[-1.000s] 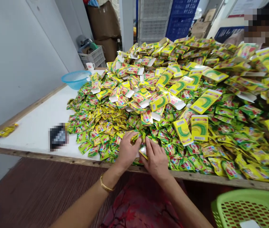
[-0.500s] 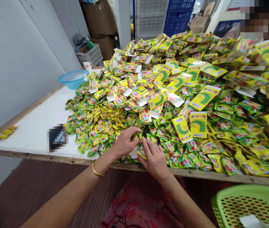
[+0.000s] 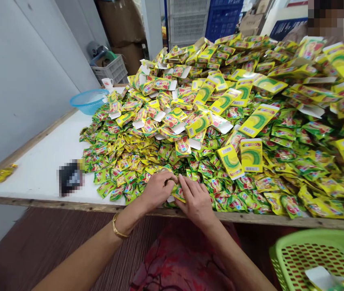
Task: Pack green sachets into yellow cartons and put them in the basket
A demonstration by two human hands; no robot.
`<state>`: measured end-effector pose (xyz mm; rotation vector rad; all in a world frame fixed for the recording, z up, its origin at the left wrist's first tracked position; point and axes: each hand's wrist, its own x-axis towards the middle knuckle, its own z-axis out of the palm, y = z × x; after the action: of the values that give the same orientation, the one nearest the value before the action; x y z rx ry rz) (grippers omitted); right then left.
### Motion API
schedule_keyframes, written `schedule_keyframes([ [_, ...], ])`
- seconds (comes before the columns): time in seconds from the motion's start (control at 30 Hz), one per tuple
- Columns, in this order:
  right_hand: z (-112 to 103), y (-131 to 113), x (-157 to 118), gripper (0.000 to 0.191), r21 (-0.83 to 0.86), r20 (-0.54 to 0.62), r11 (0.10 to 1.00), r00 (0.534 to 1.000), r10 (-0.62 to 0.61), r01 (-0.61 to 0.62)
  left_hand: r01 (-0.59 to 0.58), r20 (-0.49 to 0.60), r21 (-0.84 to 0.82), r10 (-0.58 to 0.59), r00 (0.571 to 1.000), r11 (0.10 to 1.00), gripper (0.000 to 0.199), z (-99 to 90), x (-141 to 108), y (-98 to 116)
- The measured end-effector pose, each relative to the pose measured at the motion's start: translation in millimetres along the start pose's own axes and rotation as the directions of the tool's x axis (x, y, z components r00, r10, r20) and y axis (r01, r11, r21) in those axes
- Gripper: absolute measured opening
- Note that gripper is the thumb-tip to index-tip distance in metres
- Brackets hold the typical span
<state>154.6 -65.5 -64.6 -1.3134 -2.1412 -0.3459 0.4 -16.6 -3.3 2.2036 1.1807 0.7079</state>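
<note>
My right hand (image 3: pixel 196 199) is closed around a small yellow-green carton (image 3: pixel 179 193), low over the front edge of the table. My left hand (image 3: pixel 159 190) is curled at the carton's near left end, fingertips meeting those of my right hand. What my left fingers pinch is hidden behind them. A white flap (image 3: pixel 170 199) of the carton sticks out below my left thumb. Around both hands lie many small green candy packets (image 3: pixel 216 185), with yellow packets (image 3: pixel 126 155) mixed in. Behind them is a heap of yellow cartons (image 3: pixel 202 123), several with white flaps open.
A blue basket (image 3: pixel 88 106) stands at the table's back left. A blurred dark object (image 3: pixel 70 178) lies on the white tabletop (image 3: pixel 43 161). At the lower right is a green basket (image 3: pixel 317 242) holding white-flapped cartons. Another person (image 3: pixel 299 32) is across the heap.
My left hand has lowered and closed in against the carton; the green packet seen between its fingers before is now hidden. More cartons show in the green basket as the view has shifted slightly.
</note>
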Motion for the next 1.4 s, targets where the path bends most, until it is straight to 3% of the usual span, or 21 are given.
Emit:
schedule_keyframes([
  [0.2, 0.4, 0.6, -1.8, 0.065, -0.017, -0.051, 1.0, 0.998, -0.02, 0.02, -0.006, 0.184, 0.199, -0.032, 0.982, 0.98, 0.02, -3.1, 7.1, 3.8],
  [0.4, -0.2, 0.4, -2.3, 0.067, -0.03, -0.093, 0.998, 0.994, -0.056, 0.053, -0.008, 0.276, 0.17, -0.04, 0.96, 0.985, 0.026, -3.4, 14.1, 6.0],
  [0.5, 0.0, 0.9, -2.0, 0.066, -0.033, -0.107, 0.999, 0.993, -0.045, 0.042, 0.053, 0.215, 0.2, -0.097, 0.972, 0.978, 0.035, 3.4, 14.6, 10.4],
  [0.6, -0.2, 1.7, -0.9, 0.068, -0.001, -0.117, 1.0, 0.993, -0.006, 0.006, 0.128, 0.028, 0.026, -0.128, 0.991, 0.992, 0.036, 4.3, 12.5, 11.6],
  [0.67, -0.7, 1.8, 0.1, 0.07, 0.027, -0.121, 0.999, 0.992, 0.03, -0.027, 0.171, -0.072, -0.125, -0.181, 0.981, 0.977, 0.036, -1.3, 8.9, 10.6],
  [0.77, -1.3, 1.3, 1.2, 0.071, 0.036, -0.129, 0.998, 0.99, 0.058, -0.054, 0.2, -0.079, -0.192, -0.218, 0.973, 0.961, 0.03, -12.8, 1.6, 9.6],
  [0.9, -1.0, 1.1, 0.2, 0.072, 0.006, -0.109, 1.0, 0.994, 0.008, -0.007, 0.16, -0.064, -0.026, -0.161, 0.985, 0.987, 0.014, -17.6, -2.1, 11.8],
  [0.97, -0.7, 1.5, -0.8, 0.072, -0.014, -0.1, 1.0, 0.995, -0.005, 0.004, 0.145, -0.024, -0.008, -0.145, 0.989, 0.989, 0.013, -16.9, 1.7, 11.6],
  [1.13, -2.4, 0.6, -0.6, 0.07, -0.015, -0.115, 1.0, 0.993, -0.008, 0.006, 0.178, 0.23, -0.023, -0.168, 0.959, 0.984, 0.017, -26.6, 15.0, 4.4],
  [1.27, -4.3, -1.6, 0.6, 0.068, -0.018, -0.086, 0.995, 0.991, -0.101, 0.1, 0.007, 0.334, 0.161, -0.062, 0.941, 0.987, 0.023, -31.3, 16.5, 6.2],
  [1.33, -4.1, -1.3, 0.1, 0.068, -0.019, -0.081, 0.992, 0.989, -0.125, 0.124, -0.046, 0.351, 0.244, -0.045, 0.935, 0.969, 0.024, -25.9, 16.6, 10.0],
  [1.4, -3.4, -0.2, -0.8, 0.068, -0.018, -0.087, 0.994, 0.99, -0.107, 0.106, 0.006, 0.286, 0.26, -0.083, 0.955, 0.966, 0.021, -18.0, 17.2, 12.9],
])
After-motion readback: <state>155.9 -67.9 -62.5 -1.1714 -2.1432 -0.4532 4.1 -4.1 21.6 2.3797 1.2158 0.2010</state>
